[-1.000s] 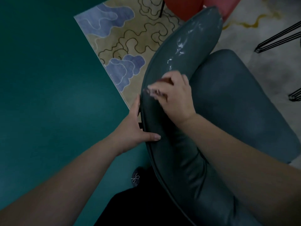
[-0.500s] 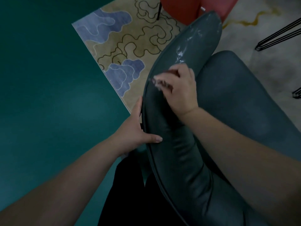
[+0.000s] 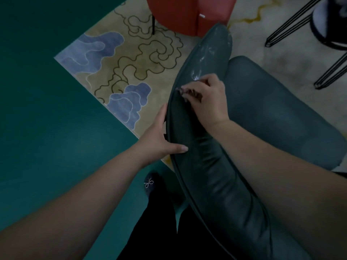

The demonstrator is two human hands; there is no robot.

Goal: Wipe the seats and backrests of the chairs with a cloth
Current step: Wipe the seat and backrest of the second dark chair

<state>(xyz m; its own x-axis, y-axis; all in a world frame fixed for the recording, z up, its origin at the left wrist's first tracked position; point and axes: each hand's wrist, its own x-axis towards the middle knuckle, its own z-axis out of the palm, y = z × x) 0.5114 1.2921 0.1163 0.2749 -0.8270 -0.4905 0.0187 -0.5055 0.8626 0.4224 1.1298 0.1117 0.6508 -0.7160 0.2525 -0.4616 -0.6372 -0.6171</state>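
Note:
A dark teal leather chair fills the right half of the view. Its curved backrest [image 3: 202,59] runs from the top centre down to the lower right, and its seat [image 3: 277,117] lies to the right. My right hand [image 3: 208,98] holds a small dark cloth [image 3: 191,93] bunched under curled fingers against the top of the backrest. Wet streaks shine on the leather just above it. My left hand [image 3: 161,139] grips the backrest's outer edge, thumb on the front face and fingers behind.
A red chair [image 3: 189,14] stands beyond the backrest at the top. Black metal legs [image 3: 293,25] of other furniture are at the upper right. A patterned beige and blue rug [image 3: 120,68] meets green floor [image 3: 47,109] on the left. My dark shoe [image 3: 150,182] is below.
My right hand with the cloth has slid along the top of the backrest, away from me. My left hand keeps its hold on the edge.

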